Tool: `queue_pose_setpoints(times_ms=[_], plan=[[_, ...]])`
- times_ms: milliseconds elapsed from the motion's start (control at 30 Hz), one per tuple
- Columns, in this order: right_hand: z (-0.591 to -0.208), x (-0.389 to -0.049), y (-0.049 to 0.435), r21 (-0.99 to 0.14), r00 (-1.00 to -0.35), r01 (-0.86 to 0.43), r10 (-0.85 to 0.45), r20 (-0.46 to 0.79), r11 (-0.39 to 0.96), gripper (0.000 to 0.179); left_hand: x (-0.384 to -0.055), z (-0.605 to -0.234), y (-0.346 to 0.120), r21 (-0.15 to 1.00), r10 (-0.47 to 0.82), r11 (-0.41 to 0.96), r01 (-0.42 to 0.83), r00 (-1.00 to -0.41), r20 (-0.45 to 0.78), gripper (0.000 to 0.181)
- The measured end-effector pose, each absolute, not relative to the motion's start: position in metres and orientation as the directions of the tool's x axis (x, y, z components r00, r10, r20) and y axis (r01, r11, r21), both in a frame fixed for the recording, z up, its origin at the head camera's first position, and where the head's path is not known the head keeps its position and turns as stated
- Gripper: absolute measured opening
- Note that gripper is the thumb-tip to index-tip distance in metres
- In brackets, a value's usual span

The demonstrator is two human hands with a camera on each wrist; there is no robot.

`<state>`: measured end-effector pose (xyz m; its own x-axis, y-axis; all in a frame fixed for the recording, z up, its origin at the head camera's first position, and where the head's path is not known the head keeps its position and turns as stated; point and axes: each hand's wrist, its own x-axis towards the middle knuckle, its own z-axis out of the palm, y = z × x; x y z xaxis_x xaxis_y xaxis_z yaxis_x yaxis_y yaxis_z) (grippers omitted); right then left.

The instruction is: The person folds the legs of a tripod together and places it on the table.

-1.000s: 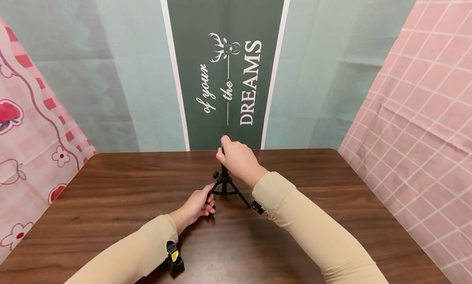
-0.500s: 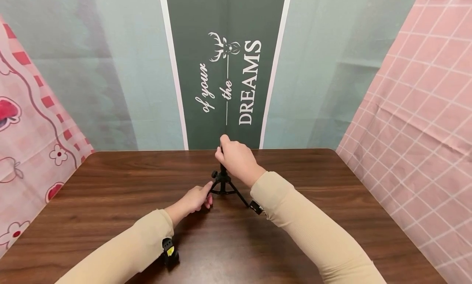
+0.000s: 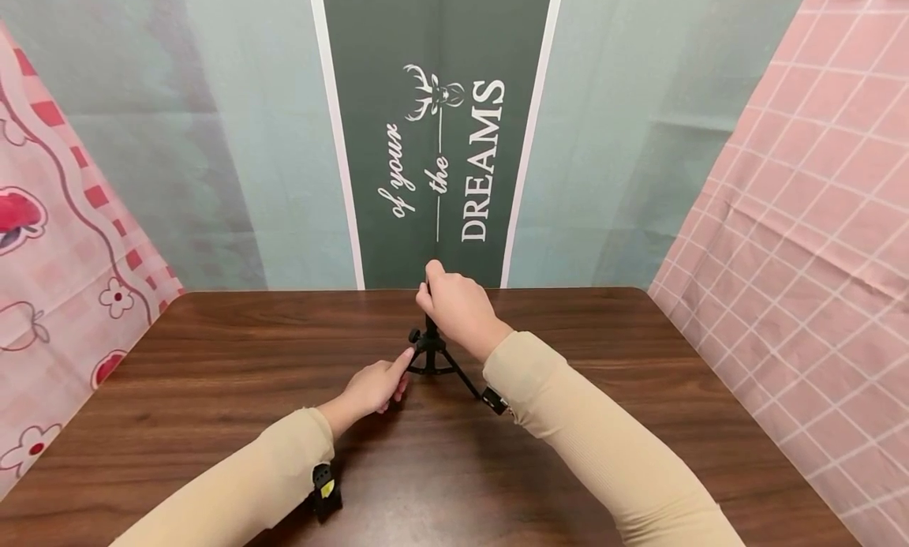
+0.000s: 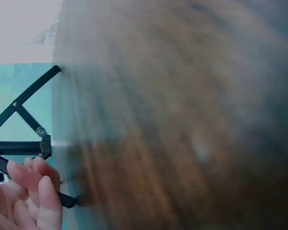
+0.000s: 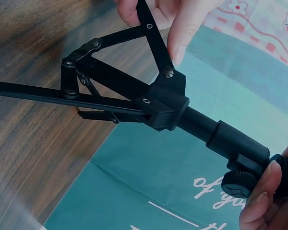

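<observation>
plainly, both hands are on one thing: a black metal tripod (image 3: pixel 431 361) with thin flat legs and a round centre pole, upright over the dark brown wood-grain tabletop (image 3: pixel 440 484), about midway between its left and right edges and near its far edge. the left hand (image 3: pixel 372 387) has its grip on the tripod's left leg (image 5: pixel 156 48): the thumb lies straight along one side, its tip near the joint at the hub, while the fingers (image 4: pixel 48 201) bend on the other side, so the leg is pinched between them. the right hand (image 3: pixel 461 306) has a fuller grip, fingers curled round the upper pole above the hub. in the right wrist view these fingers sit just beside a ridged round black knob (image 5: pixel 239 184); whether they touch it, i cannot tell. the right leg (image 3: pixel 461 373) slants down toward the near right corner, its foot near a small black device (image 3: pixel 495 400) on the cuff of the beige right sleeve (image 3: pixel 604 444). the beige left sleeve (image 3: pixel 241 484) carries a black box with a yellow patch (image 3: pixel 323 492). beyond the far edge hangs a dark green cloth panel (image 3: pixel 454 129) with white lettering and a deer's head.
</observation>
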<state>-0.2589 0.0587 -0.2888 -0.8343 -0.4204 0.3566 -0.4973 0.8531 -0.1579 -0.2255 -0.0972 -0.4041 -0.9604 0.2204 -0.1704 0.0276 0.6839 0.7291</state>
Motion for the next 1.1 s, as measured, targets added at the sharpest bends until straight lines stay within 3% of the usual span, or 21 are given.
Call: queue_pose_setpoints(times_ms=[433,567,733,867,1100], plan=[[-0.292,-0.260,0.062,-0.185,-0.838,-0.496,-0.412,0.358,0.849,0.016,-0.229,-0.411,-0.099,0.751,0.247,0.658,0.059,-0.959,-0.142,0.071],[-0.291,-0.260,0.061,-0.177,-0.832,-0.503,-0.419,0.364,0.846,0.016,-0.230,-0.408,-0.101,0.855,0.292,0.510,-0.096,-0.915,-0.277,0.070],[-0.290,-0.261,0.060,-0.156,-0.826,-0.503,-0.419,0.377,0.850,0.016,-0.229,-0.412,-0.096,0.914,0.313,0.198,-0.353,-0.861,-0.400,0.062],[-0.290,-0.260,0.061,-0.158,-0.835,-0.490,-0.410,0.367,0.857,0.016,-0.228,-0.419,-0.091,0.916,0.258,0.070,-0.396,-0.879,-0.400,0.061],[-0.291,-0.257,0.060,-0.184,-0.830,-0.505,-0.416,0.371,0.843,0.016,-0.224,-0.422,-0.089,0.924,0.211,0.086,-0.372,-0.900,-0.382,0.062]])
